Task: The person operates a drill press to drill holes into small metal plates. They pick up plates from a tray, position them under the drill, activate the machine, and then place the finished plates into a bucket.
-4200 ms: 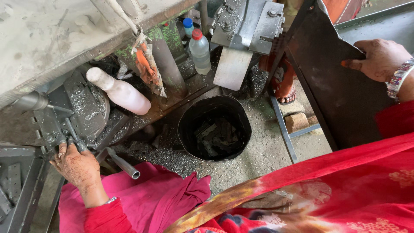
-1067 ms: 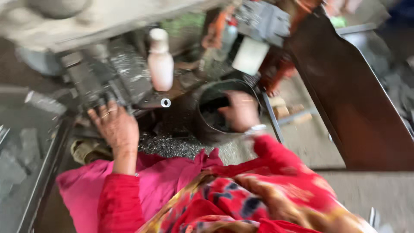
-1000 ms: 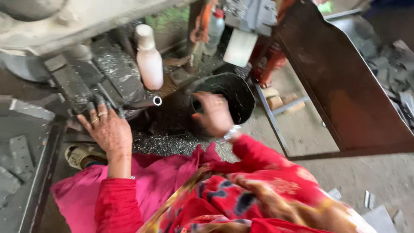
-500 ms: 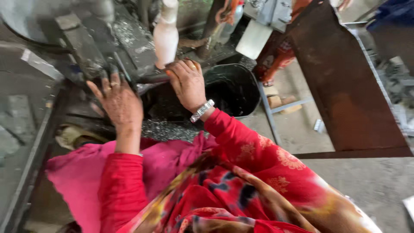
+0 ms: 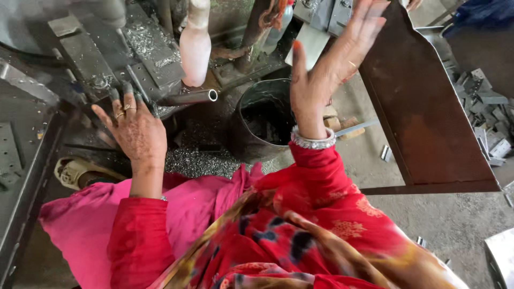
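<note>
At the far left a flat grey metal plate [image 5: 9,150] with holes lies well out from the left hand [image 5: 134,131]. That hand has its fingers spread and rests palm down on the grimy machine bed [image 5: 91,59], gripping nothing; its fingertips touch the dark metal just short of a steel tube [image 5: 187,97] that juts out to the hand's right. The tube looks like the piece being worked: stiff, hard, probably fairly heavy, and likely slick with oil and swarf, so the bare outer end near its open mouth seems the safest place to take it, clear of the clamp. Bright metal shavings [image 5: 198,160] litter the floor below the wrist.

Above the tube, beyond the left hand's fingertips, stands a pale pink plastic bottle [image 5: 195,45], upright; it should be light and a little squashy, best taken around its waist.

Between the 2 hands sits a black bucket [image 5: 251,115], open at the top, its contents too dark to make out. It lies just below and left of the right hand [image 5: 326,69].

The right hand is lifted in the air, fingers open and blurred, empty, with a beaded bracelet [image 5: 313,142] at the wrist. Beside and behind its fingers rises a large rust-brown steel sheet [image 5: 428,123], rigid, heavy-looking and sharp at the edges. Small metal offcuts [image 5: 490,115] are heaped farther right.
</note>
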